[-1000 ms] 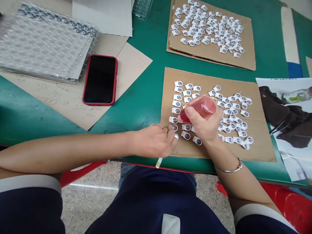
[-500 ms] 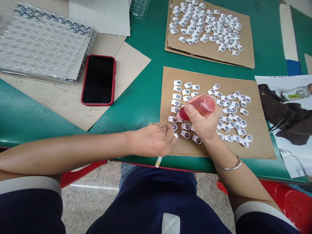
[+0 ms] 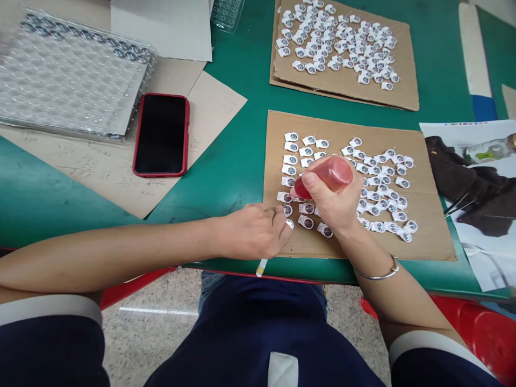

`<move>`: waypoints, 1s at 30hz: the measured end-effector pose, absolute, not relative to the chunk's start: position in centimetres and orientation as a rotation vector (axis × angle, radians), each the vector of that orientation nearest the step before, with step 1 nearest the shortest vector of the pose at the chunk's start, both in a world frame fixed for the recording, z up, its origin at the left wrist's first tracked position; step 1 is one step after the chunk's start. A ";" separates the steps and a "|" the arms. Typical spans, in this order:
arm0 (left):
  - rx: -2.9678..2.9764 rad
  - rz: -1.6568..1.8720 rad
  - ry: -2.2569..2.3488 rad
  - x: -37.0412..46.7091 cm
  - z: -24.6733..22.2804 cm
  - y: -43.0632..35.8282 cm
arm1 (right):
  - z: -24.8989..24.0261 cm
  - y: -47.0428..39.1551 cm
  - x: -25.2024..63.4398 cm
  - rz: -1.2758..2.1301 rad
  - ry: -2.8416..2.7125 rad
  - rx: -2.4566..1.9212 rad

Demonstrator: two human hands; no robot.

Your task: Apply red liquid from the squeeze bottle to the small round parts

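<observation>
My right hand (image 3: 338,207) is wrapped round a red squeeze bottle (image 3: 328,176), tilted with its nozzle pointing down and left. The nozzle end is over the left columns of small white tabs with round dark-patterned faces (image 3: 288,170), which lie on a cardboard sheet (image 3: 365,250). Whether the tip touches one cannot be told. My left hand (image 3: 258,231) is closed at the sheet's left edge, its fingertips beside the lowest left tabs. A thin white stick with a yellowish end (image 3: 262,267) pokes out beneath that hand; the rest of it is hidden by the palm.
Behind lies more stacked cardboard (image 3: 342,88) covered with similar tabs. To the left are a red-cased phone (image 3: 161,134), brown paper with handwriting (image 3: 108,183) and clear plastic trays (image 3: 72,80). At right, a dark cloth (image 3: 479,199), tweezers (image 3: 459,204) and a small bottle (image 3: 489,150) rest on printed paper.
The whole view has shifted very slightly. Both hands, the red bottle and the stick keep nearly the same places over the cardboard.
</observation>
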State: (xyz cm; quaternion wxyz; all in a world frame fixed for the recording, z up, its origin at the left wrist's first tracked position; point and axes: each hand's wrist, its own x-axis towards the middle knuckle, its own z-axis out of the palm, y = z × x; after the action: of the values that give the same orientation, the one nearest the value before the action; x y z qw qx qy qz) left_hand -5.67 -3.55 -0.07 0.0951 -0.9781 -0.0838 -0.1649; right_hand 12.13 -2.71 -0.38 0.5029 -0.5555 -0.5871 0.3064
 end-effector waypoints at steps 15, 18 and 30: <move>-2.881 -0.522 -0.264 -5.7 -0.1 -3.4 | -0.6 -2.4 12.2 0.721 -1.393 -1.357; -2.905 -0.465 -0.258 -5.7 0.1 -3.4 | -0.6 -2.4 12.3 0.687 -1.408 -1.385; -2.883 -0.483 -0.270 -5.8 0.0 -3.3 | -0.2 -2.5 12.5 0.428 -1.540 -1.405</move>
State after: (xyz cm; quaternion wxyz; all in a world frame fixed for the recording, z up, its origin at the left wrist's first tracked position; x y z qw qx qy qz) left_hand -5.75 -3.33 0.05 0.1026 -0.9769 -0.0914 -0.1635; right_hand 12.49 -2.46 -0.23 0.4853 -0.5772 -0.6328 0.1757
